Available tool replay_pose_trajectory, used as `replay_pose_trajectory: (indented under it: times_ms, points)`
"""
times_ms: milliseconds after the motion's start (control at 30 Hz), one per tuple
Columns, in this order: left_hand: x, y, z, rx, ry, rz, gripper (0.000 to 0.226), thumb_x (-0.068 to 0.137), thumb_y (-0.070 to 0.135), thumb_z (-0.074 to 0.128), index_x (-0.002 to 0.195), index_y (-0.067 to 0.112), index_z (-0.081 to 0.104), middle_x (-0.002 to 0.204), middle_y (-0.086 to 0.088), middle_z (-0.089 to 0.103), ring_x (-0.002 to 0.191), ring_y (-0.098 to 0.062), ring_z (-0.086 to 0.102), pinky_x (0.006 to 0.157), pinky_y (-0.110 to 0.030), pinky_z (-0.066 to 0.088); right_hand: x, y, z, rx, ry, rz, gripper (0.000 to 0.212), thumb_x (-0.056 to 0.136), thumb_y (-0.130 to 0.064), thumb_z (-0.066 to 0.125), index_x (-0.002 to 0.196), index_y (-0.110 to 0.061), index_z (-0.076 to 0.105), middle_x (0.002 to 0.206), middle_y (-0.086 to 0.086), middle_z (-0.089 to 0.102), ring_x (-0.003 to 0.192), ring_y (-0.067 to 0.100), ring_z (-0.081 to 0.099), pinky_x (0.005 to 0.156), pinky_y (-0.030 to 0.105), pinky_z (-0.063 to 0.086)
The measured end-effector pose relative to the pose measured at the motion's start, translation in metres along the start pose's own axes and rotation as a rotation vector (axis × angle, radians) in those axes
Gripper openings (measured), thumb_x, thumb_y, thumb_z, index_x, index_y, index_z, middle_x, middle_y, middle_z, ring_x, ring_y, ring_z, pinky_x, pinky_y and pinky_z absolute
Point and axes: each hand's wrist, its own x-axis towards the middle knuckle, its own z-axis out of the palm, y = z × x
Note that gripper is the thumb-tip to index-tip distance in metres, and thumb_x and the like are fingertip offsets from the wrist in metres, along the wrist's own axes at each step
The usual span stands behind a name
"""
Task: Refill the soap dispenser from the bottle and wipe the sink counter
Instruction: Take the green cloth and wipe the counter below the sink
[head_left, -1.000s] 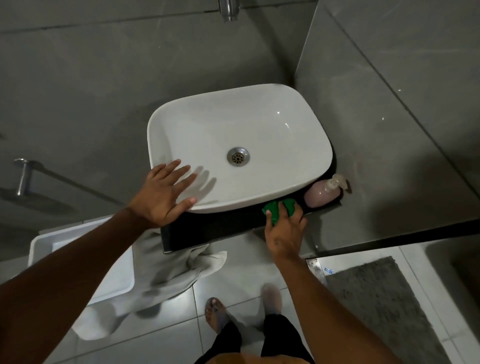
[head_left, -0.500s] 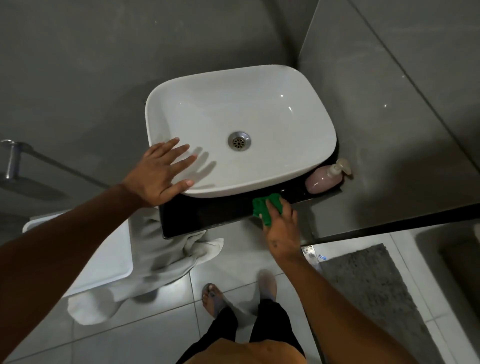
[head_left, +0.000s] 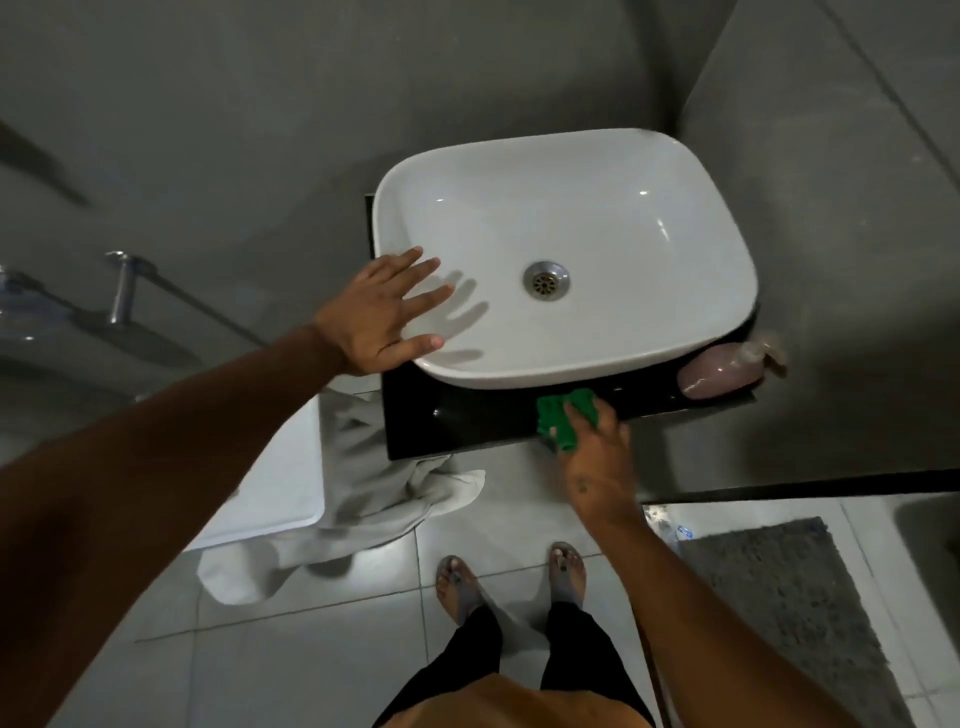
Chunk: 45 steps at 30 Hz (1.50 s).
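Green cloth (head_left: 563, 415) is pressed under right hand (head_left: 597, 457) fingers at worktop (head_left: 467, 426) front edge; unwiped strip runs leftward; left hand (head_left: 382, 312) fingers splayed on basin (head_left: 649, 234) rim.

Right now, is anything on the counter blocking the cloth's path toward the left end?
Nothing visible does. The right hand presses the green cloth on the black counter; the soap dispenser lies behind it, at the right end.

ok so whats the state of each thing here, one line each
left hand: open, fingers spread, flat on the sink rim
right hand: closed on the green cloth, pressing it to the counter
green cloth: bunched, on the counter's front edge
soap dispenser: lying tilted on the counter by the wall
sink: empty, drain open
black counter: glossy
white towel: hanging crumpled
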Motion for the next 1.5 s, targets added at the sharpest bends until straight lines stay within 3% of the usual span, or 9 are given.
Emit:
replay_pose_trajectory:
  times_ms: [100,233,500,633,800,1000,1200,1367,1500]
  points:
    - [0.000,-0.002,0.003,-0.010,0.019,0.012,0.078,0.096,0.069,0.031,0.155,0.020,0.043,0.164,-0.020,0.032,0.156,-0.040,0.019,0.125,-0.056,0.016,-0.001,-0.026,0.010,-0.003,0.006,0.025,0.060,0.088,-0.016,0.064,0.145,-0.023,0.050,0.157,0.010,0.030,0.124,0.037,0.037,0.110,0.041,0.036]
    - [-0.001,-0.006,-0.003,-0.044,0.030,0.045,0.072,0.098,0.062,0.036,0.155,0.019,0.044,0.164,-0.022,0.032,0.155,-0.042,0.020,0.125,-0.056,0.016,-0.012,-0.059,0.029,-0.117,-0.101,-0.249,0.064,0.088,-0.018,0.062,0.148,-0.028,0.045,0.159,0.006,0.027,0.122,0.033,0.037,0.109,0.038,0.038]
    - [0.001,-0.018,0.008,-0.065,0.106,0.071,0.064,0.100,0.056,0.042,0.154,0.023,0.045,0.164,-0.021,0.033,0.155,-0.042,0.021,0.126,-0.057,0.013,-0.025,-0.143,0.056,-0.109,-0.129,-0.284,0.067,0.085,-0.014,0.063,0.148,-0.025,0.044,0.159,0.008,0.024,0.119,0.034,0.038,0.108,0.039,0.038]
    - [0.004,-0.022,0.011,-0.068,0.127,0.069,0.063,0.100,0.054,0.045,0.155,0.023,0.043,0.164,-0.021,0.032,0.155,-0.041,0.021,0.126,-0.057,0.013,-0.029,-0.123,0.056,-0.230,-0.219,-0.522,0.065,0.090,-0.017,0.059,0.151,-0.028,0.039,0.161,0.003,0.021,0.121,0.031,0.038,0.106,0.038,0.040]
    - [0.004,-0.024,0.016,-0.072,0.161,0.070,0.063,0.100,0.054,0.046,0.155,0.022,0.043,0.163,-0.021,0.034,0.155,-0.042,0.021,0.126,-0.057,0.012,-0.018,-0.142,0.061,-0.144,-0.148,-0.393,0.069,0.084,-0.014,0.064,0.149,-0.024,0.043,0.159,0.006,0.027,0.119,0.032,0.040,0.106,0.036,0.038]
    - [0.004,-0.023,0.013,-0.075,0.127,0.061,0.065,0.100,0.056,0.043,0.157,0.024,0.040,0.166,-0.020,0.029,0.157,-0.040,0.017,0.127,-0.056,0.008,-0.018,-0.150,0.065,-0.208,-0.263,-0.641,0.059,0.088,-0.019,0.063,0.143,-0.027,0.047,0.158,0.002,0.028,0.118,0.033,0.040,0.100,0.041,0.042]
    - [0.000,-0.020,0.009,-0.074,0.109,0.041,0.064,0.100,0.056,0.043,0.156,0.025,0.041,0.164,-0.021,0.033,0.155,-0.041,0.021,0.127,-0.057,0.010,-0.012,-0.131,0.061,-0.123,-0.141,-0.421,0.067,0.086,-0.014,0.062,0.150,-0.025,0.042,0.160,0.005,0.026,0.121,0.032,0.040,0.109,0.038,0.038]
    - [-0.001,-0.019,0.004,-0.045,0.071,0.051,0.067,0.100,0.061,0.034,0.157,0.025,0.039,0.162,-0.023,0.034,0.154,-0.042,0.023,0.125,-0.059,0.015,-0.019,-0.116,0.060,-0.198,-0.237,-0.604,0.063,0.090,-0.015,0.057,0.149,-0.029,0.042,0.161,0.001,0.024,0.118,0.031,0.040,0.102,0.039,0.042]
    - [0.003,-0.020,0.013,-0.028,0.152,0.076,0.068,0.100,0.060,0.039,0.155,0.020,0.043,0.160,-0.026,0.037,0.151,-0.045,0.029,0.122,-0.059,0.022,-0.009,-0.024,0.027,-0.040,-0.051,-0.259,0.060,0.085,-0.010,0.064,0.142,-0.023,0.054,0.156,0.008,0.036,0.128,0.035,0.044,0.113,0.039,0.035]
